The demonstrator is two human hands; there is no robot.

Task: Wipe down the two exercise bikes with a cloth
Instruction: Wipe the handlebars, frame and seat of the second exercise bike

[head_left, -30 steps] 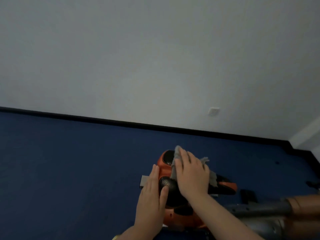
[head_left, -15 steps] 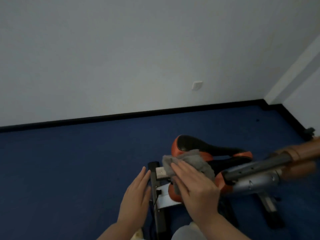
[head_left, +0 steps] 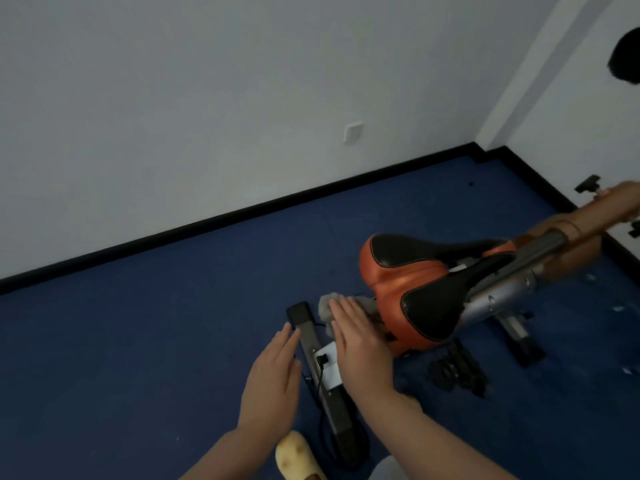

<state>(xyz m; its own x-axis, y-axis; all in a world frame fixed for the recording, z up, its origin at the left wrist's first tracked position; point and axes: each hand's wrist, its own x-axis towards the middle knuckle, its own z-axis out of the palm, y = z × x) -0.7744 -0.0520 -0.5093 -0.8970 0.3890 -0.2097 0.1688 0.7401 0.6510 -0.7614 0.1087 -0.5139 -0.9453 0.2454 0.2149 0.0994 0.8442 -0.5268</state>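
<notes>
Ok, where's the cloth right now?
In the head view, the grey cloth sits under the right hand's fingers, just left of the orange-and-black saddle, low centre.

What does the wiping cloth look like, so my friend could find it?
Find the orange-and-black bike seat. Just left of it, the right hand presses on a fluffy grey cloth. It's the only soft, fuzzy thing there.

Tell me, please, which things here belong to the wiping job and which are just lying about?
Job: cloth, under right hand; bike; left hand, open beside its base bar.
Lying about: yellow slipper; wall socket.
</notes>
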